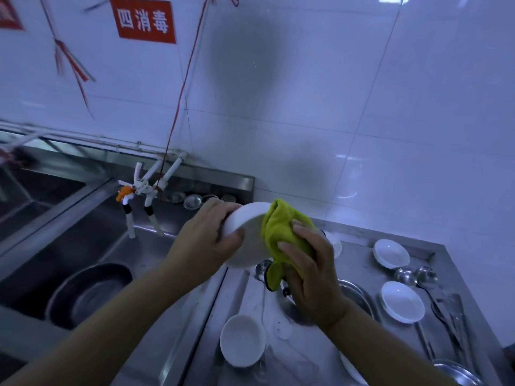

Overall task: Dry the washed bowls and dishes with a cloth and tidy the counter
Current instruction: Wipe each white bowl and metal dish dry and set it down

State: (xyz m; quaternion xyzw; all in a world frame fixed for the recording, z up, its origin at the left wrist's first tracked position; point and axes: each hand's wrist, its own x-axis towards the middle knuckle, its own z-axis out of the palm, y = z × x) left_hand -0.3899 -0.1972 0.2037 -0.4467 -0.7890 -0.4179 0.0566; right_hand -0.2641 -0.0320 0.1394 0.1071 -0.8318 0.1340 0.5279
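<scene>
Left hand grips white bowl, tilted, above counter. Right hand presses yellow-green cloth to it. Counter: bowl, dishes, ladles. Sink: pan.

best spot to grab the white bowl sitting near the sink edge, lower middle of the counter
Take the white bowl by its rim, coming from above: it sits mouth up, so the rim is exposed all round. The sink-side edge looks freest; the right hand with the yellow-green cloth is above its far side. A thumb-inside, fingers-outside grip should suit.
</scene>
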